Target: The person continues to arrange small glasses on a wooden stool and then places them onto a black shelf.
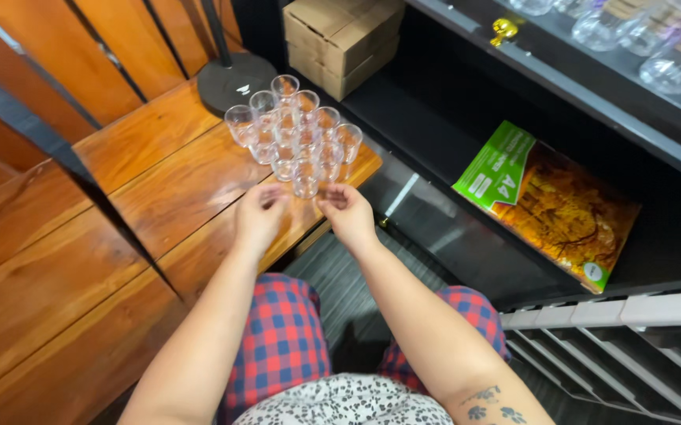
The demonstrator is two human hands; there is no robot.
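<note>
Several small clear glasses (293,130) stand packed in a cluster on a wooden tabletop (159,189), near its far corner. My left hand (260,214) and my right hand (346,211) hover just in front of the cluster, on either side of the nearest glass (306,179). The fingers of both hands are curled, with fingertips close to that glass. I cannot tell whether they touch it. Neither hand holds anything that I can see.
A black round lamp base (234,79) stands behind the glasses. Cardboard boxes (340,35) sit at the back. A green and orange paper pack (549,205) lies on a dark lower shelf. Clear jars (655,35) are on the upper shelf, and a white rack (616,330) lies at the lower right.
</note>
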